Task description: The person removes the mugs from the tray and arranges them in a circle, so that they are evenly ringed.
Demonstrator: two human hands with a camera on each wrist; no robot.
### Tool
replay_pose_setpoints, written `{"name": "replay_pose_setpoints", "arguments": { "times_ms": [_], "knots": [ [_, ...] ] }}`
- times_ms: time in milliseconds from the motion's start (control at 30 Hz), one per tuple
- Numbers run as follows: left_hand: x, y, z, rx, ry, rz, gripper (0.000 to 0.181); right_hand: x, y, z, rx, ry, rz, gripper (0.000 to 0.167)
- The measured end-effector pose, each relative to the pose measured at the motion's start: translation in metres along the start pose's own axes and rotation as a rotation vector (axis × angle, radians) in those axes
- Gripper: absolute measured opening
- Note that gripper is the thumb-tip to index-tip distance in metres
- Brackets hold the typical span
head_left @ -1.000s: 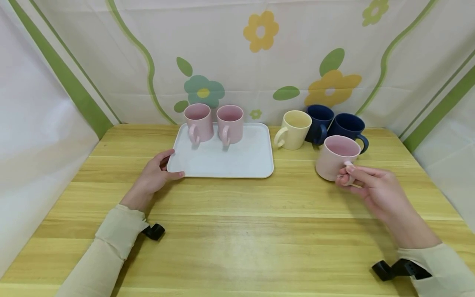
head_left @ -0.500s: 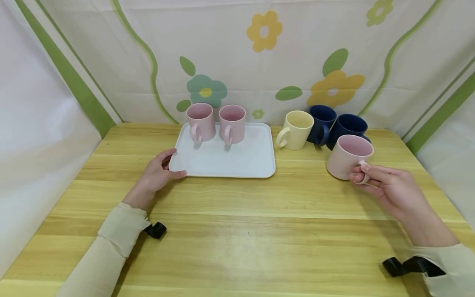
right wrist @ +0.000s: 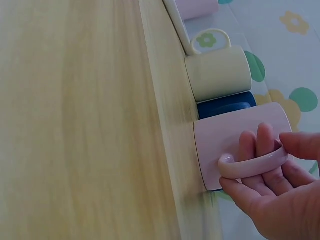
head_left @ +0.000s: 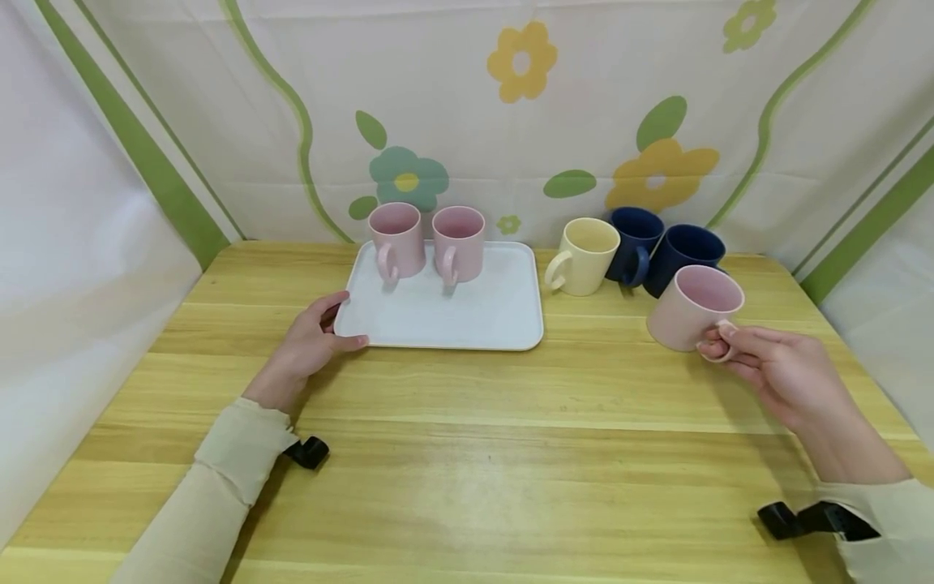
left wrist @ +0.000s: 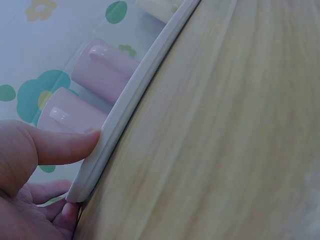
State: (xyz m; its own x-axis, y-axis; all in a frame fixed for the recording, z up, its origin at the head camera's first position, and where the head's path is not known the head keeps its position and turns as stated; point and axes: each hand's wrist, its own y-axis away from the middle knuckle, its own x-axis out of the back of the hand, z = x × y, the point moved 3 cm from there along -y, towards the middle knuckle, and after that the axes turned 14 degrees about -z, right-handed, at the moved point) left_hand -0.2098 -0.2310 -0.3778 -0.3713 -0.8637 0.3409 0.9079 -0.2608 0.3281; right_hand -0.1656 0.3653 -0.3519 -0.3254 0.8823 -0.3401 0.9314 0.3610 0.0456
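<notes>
My right hand [head_left: 784,373] grips the handle of a pink mug [head_left: 682,316], with fingers through the loop [right wrist: 255,167]. This mug is upright in front of a dark blue mug [head_left: 674,258] and partly hides it. Whether its base touches the table cannot be told. At the left, my left hand [head_left: 306,341] holds the near-left corner of a white tray [head_left: 474,320]. The thumb [left wrist: 70,146] lies on the rim, the fingers around its edge. Two pink mugs, one at left [head_left: 400,247] and one at right [head_left: 461,247], stand on the tray's back part, handles facing me.
Right of the tray stands a cream mug [head_left: 587,259], handle to the left. A second dark blue mug [head_left: 631,243] is behind it. Bare wooden table [head_left: 481,462] spreads across the front. A flowered cloth [head_left: 452,105] hangs along the back edge.
My right hand has moved right with the pink mug, which now covers more of the right dark blue mug's handle. My left hand keeps its hold on the tray. The head view has shifted slightly.
</notes>
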Motion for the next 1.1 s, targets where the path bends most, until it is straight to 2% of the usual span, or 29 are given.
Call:
{"name": "replay_pose_setpoints", "arguments": {
  "times_ms": [400, 667, 767, 900, 1000, 1100],
  "knots": [
    [0.000, -0.001, -0.001, -0.011, 0.002, 0.000, 0.098, 0.006, -0.003, -0.002, -0.021, 0.060, 0.026, 0.032],
    [-0.001, 0.000, -0.001, -0.004, 0.006, 0.008, 0.099, 0.008, 0.004, -0.009, -0.043, 0.239, 0.132, 0.022],
    [0.000, 0.000, -0.001, -0.002, 0.004, 0.011, 0.099, 0.005, 0.006, -0.015, 0.002, 0.265, 0.182, 0.019],
    [0.000, 0.000, -0.002, -0.002, -0.002, 0.009, 0.098, -0.001, 0.006, -0.025, 0.103, 0.260, 0.250, 0.012],
    [0.000, 0.000, -0.002, -0.004, -0.003, 0.008, 0.097, -0.007, 0.005, -0.033, 0.139, 0.307, 0.302, 0.007],
    [0.000, -0.001, -0.003, -0.007, -0.001, 0.010, 0.097, -0.014, 0.004, -0.039, 0.172, 0.321, 0.302, 0.008]
  ]
}}
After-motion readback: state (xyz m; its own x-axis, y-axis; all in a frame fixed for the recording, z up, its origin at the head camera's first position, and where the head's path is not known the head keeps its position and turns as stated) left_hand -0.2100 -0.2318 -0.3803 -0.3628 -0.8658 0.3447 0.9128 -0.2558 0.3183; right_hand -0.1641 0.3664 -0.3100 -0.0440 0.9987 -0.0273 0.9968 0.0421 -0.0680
